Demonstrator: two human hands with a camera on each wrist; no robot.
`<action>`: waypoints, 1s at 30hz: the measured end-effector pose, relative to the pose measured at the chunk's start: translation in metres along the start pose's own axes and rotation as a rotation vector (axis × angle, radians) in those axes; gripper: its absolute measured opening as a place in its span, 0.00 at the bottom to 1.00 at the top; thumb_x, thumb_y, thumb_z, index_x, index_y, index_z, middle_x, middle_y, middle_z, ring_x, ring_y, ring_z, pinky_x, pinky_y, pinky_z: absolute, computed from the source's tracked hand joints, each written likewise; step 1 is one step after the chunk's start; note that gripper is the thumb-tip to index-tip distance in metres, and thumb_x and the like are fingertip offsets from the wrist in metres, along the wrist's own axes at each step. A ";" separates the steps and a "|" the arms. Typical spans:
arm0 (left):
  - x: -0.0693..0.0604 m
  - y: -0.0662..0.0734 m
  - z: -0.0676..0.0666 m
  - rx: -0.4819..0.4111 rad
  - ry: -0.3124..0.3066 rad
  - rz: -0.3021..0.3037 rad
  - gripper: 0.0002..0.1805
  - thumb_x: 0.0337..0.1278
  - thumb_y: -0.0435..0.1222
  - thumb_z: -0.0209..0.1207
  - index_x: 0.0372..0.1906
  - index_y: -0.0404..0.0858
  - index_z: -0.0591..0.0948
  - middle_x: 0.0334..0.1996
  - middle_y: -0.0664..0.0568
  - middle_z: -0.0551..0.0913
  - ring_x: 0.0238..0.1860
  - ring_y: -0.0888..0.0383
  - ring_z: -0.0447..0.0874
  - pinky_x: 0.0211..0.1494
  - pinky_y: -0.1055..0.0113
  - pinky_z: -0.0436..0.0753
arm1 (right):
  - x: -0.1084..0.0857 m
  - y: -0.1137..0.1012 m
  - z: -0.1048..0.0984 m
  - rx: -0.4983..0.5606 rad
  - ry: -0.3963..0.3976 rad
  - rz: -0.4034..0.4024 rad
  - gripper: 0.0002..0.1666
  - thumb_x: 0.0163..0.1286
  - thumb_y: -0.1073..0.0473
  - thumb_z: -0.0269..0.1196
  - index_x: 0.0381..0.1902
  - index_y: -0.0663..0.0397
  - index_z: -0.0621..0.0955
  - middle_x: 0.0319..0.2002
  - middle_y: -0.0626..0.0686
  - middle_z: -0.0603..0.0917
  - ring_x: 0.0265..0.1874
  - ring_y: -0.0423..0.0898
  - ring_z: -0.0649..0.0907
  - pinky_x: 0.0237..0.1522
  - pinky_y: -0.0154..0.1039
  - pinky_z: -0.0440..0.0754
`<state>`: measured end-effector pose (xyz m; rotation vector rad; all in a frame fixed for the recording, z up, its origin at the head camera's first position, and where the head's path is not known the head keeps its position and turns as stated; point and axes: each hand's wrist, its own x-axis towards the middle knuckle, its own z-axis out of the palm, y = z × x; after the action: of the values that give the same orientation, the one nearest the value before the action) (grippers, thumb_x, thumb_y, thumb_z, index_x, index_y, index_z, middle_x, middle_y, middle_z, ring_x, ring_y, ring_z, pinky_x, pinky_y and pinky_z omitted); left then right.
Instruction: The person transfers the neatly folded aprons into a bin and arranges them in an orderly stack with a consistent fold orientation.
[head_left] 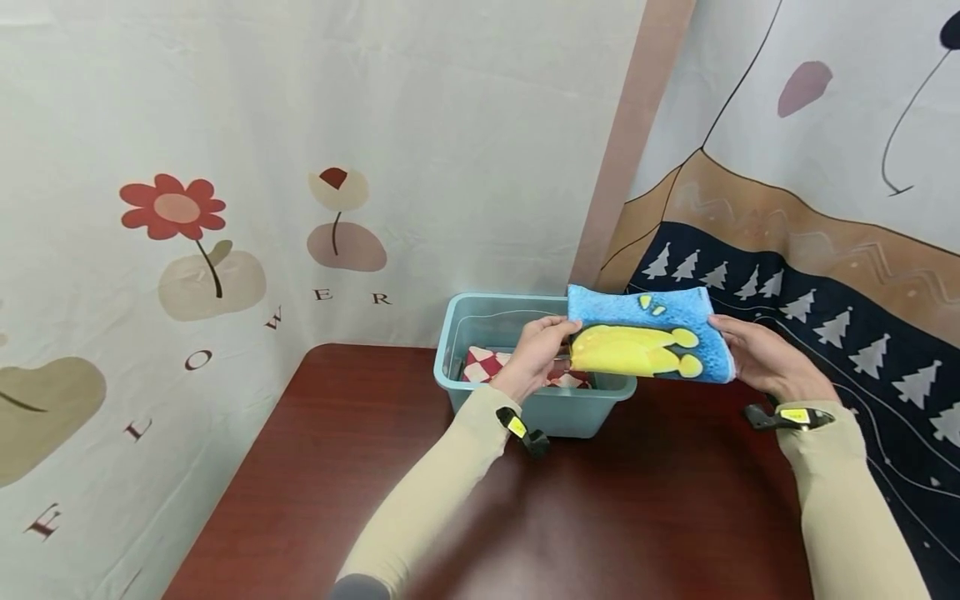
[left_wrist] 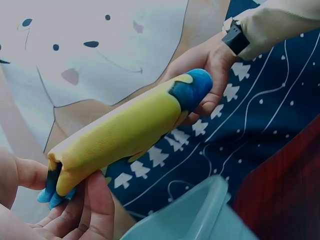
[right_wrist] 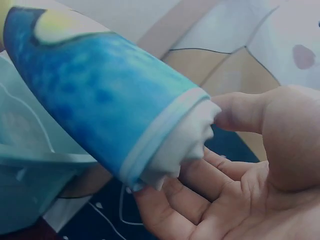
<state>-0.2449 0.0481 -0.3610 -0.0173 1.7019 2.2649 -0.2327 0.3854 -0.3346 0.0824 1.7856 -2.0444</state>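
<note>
A folded blue and yellow towel (head_left: 633, 346) is held above the right side of a light blue plastic bin (head_left: 551, 407). My left hand (head_left: 534, 357) pinches its left end, thumb on one side and fingers beneath, as the left wrist view shows. At the other end my right hand (head_left: 772, 360) holds the towel between thumb and fingers. White folded layers of the towel (right_wrist: 185, 142) show at that end in the right wrist view. Inside the bin lies a red and white checkered cloth (head_left: 483, 365), partly hidden by my left hand and the towel.
The bin stands on a dark reddish-brown table (head_left: 615, 517), close to its back edge. Behind it hangs a pale curtain (head_left: 450, 167) printed with flowers and letters. To the right is a dark blue cloth (head_left: 847, 358) with white trees.
</note>
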 end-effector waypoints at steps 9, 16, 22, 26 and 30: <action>0.002 0.015 -0.029 0.048 0.019 0.011 0.18 0.73 0.40 0.59 0.59 0.33 0.79 0.37 0.50 0.78 0.34 0.58 0.80 0.36 0.68 0.86 | 0.023 -0.007 0.030 -0.056 0.019 0.007 0.18 0.81 0.48 0.55 0.61 0.44 0.67 0.44 0.43 0.85 0.40 0.40 0.87 0.44 0.37 0.89; 0.000 0.022 -0.054 0.085 0.031 0.005 0.20 0.75 0.41 0.57 0.61 0.33 0.79 0.36 0.50 0.79 0.33 0.59 0.79 0.35 0.68 0.85 | 0.038 -0.004 0.048 -0.099 0.006 0.003 0.19 0.81 0.46 0.55 0.62 0.46 0.68 0.44 0.42 0.86 0.41 0.40 0.87 0.46 0.37 0.89; -0.004 0.030 -0.071 0.125 0.038 -0.011 0.23 0.76 0.41 0.55 0.67 0.34 0.74 0.40 0.47 0.79 0.35 0.57 0.81 0.37 0.66 0.86 | 0.050 -0.001 0.062 -0.145 -0.023 -0.008 0.21 0.82 0.46 0.54 0.64 0.48 0.67 0.47 0.42 0.86 0.43 0.40 0.86 0.47 0.36 0.87; -0.002 0.035 -0.083 0.157 0.058 -0.025 0.26 0.77 0.41 0.55 0.71 0.35 0.71 0.48 0.44 0.79 0.40 0.55 0.81 0.39 0.64 0.85 | 0.058 0.000 0.073 -0.193 -0.027 -0.011 0.20 0.82 0.46 0.54 0.63 0.47 0.68 0.45 0.41 0.87 0.42 0.40 0.86 0.46 0.35 0.87; 0.000 0.039 -0.095 0.199 0.077 -0.052 0.28 0.76 0.41 0.55 0.74 0.36 0.68 0.56 0.40 0.78 0.45 0.52 0.80 0.41 0.62 0.85 | 0.067 0.000 0.083 -0.222 -0.028 -0.001 0.20 0.82 0.46 0.54 0.63 0.49 0.69 0.43 0.41 0.88 0.41 0.41 0.87 0.46 0.35 0.87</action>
<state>-0.2710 -0.0508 -0.3524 -0.1053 1.9361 2.0731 -0.2747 0.2872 -0.3416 -0.0126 1.9817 -1.8256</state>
